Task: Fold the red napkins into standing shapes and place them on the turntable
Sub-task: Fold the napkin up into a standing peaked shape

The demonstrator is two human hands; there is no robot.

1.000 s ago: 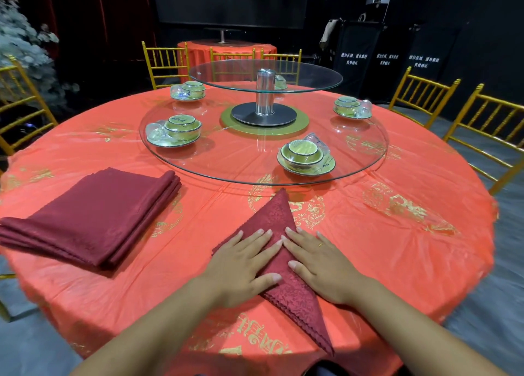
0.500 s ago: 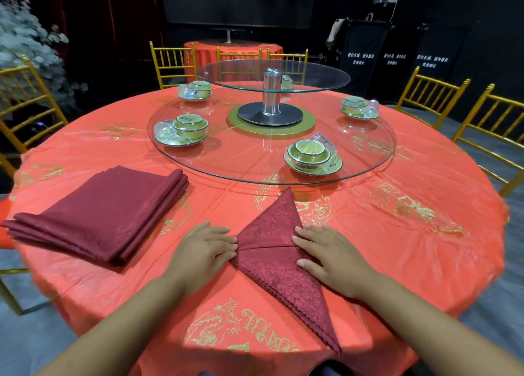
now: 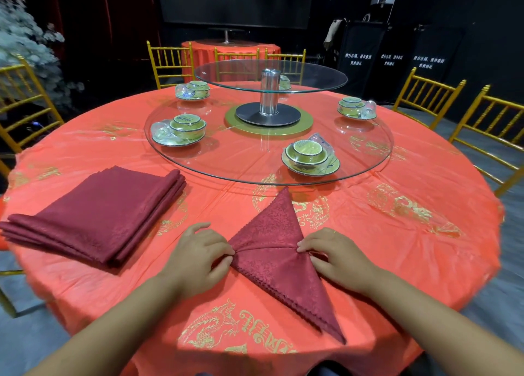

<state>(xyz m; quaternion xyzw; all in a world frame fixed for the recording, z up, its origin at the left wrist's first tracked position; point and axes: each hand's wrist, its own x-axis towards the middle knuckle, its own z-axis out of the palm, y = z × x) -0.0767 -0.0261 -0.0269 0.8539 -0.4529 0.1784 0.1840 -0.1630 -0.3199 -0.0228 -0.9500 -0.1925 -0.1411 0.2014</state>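
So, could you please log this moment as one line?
stage: folding | left hand: pinching napkin | right hand: pinching napkin | turntable: no napkins yet

Orange gold-printed tablecloth (image 3: 411, 248), green bowl sets (image 3: 309, 155), gold chairs (image 3: 428, 97), pale foliage (image 3: 25, 43) at left

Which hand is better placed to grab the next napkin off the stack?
Left, probably. The left hand lies beside the stack; the right hand is across the folded napkin that both are pinching.
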